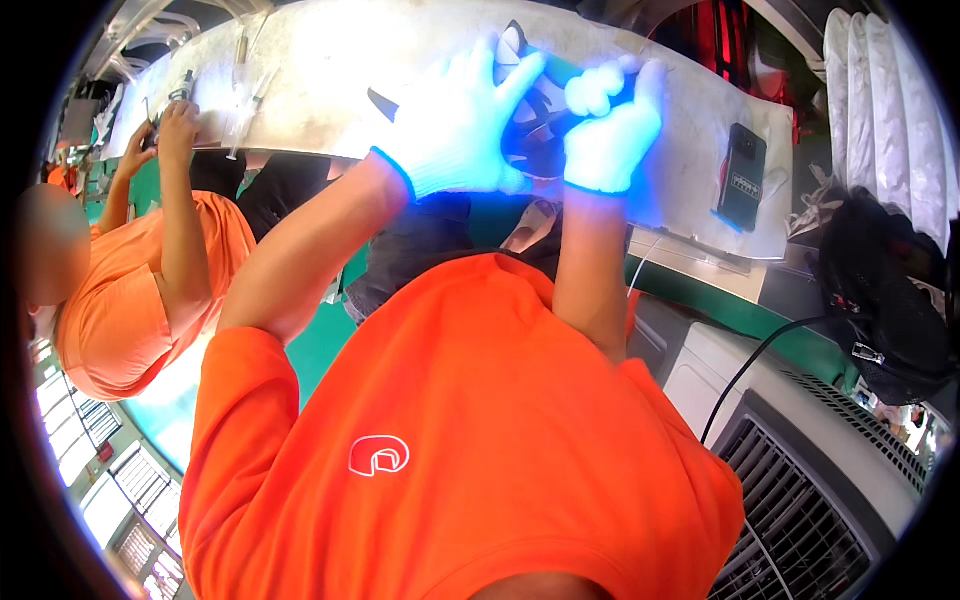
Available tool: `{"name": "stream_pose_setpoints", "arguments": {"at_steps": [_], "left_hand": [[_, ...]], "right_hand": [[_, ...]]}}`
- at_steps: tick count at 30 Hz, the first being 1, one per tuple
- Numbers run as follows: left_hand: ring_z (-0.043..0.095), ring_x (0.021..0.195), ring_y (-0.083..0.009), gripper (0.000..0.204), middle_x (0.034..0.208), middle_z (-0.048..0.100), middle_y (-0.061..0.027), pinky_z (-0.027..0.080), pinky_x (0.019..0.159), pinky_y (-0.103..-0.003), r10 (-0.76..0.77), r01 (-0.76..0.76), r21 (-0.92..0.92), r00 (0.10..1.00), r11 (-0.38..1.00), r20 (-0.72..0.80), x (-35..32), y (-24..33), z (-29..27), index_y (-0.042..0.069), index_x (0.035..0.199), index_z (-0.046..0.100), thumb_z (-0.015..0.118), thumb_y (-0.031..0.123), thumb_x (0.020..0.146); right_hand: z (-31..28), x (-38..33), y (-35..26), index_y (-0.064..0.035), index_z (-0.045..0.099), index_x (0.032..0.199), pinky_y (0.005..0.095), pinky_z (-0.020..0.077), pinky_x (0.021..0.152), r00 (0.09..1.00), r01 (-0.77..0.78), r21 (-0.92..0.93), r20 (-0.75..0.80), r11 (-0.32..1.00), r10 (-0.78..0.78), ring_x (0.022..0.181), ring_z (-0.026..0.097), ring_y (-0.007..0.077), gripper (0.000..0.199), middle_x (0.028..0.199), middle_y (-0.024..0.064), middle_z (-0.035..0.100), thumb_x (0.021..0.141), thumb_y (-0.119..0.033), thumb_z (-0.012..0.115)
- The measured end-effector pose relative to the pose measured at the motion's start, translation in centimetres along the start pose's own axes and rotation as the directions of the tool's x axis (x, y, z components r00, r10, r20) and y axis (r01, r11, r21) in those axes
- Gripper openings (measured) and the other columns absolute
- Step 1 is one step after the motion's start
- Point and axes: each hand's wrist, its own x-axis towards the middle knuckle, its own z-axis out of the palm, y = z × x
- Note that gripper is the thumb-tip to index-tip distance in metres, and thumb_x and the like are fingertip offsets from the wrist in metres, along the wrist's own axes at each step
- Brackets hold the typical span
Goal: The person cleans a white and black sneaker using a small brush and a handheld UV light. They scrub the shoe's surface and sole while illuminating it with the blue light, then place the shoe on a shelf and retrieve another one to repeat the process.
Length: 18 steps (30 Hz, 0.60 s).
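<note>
My left hand (452, 128), in a white knitted glove washed bluish by glare, lies over the worktable with its fingers spread. Beside it, my right hand (612, 130), gloved the same way, has its fingers curled in; whatever they hold is hidden. Between the two hands is a dark object with pale grey parts (540, 105), partly covered and too glared to name. A pointed dark and grey piece (511, 42) sticks out beyond my left fingertips. Another small dark pointed piece (382, 104) lies left of my left hand.
A dark phone (743, 178) lies on the worktable (690, 180) at the right. Farther right hangs a black bag (885, 290), above a grey vented machine (800, 450) with a black cable. To my left, a person in orange (150, 290) handles a small object at the same table.
</note>
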Motion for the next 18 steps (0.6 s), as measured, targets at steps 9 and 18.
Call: {"name": "stream_pose_setpoints", "arguments": {"at_steps": [9,18], "left_hand": [[0.062,0.133,-0.0507,0.111,0.151,0.053,-0.0319,0.053,0.113,-0.056,-0.07,0.076,-0.173,0.997,0.982,0.041,0.2,0.5,-1.6,0.016,0.162,0.058,0.099,0.055,0.066],[0.062,0.128,-0.0449,0.105,0.146,0.055,-0.0234,0.056,0.102,-0.055,-0.078,0.072,-0.134,0.996,0.988,-0.044,0.0,0.5,-1.2,0.022,0.158,0.06,0.1,0.053,0.066]], "right_hand": [[-1.4,0.2,0.1,-0.014,0.065,0.101,0.0317,0.0422,0.059,0.994,-0.002,0.245,-0.103,0.97,0.028,0.063,0.048,0.0145,0.042,0.079,-0.0006,0.056,0.114,-0.054,0.061],[-2.9,1.4,-1.1,-0.0122,0.063,0.097,0.0309,0.0416,0.056,0.985,-0.129,0.409,-0.05,0.903,0.164,0.058,0.047,0.011,0.034,0.074,-0.004,0.053,0.114,-0.041,0.065]]}}
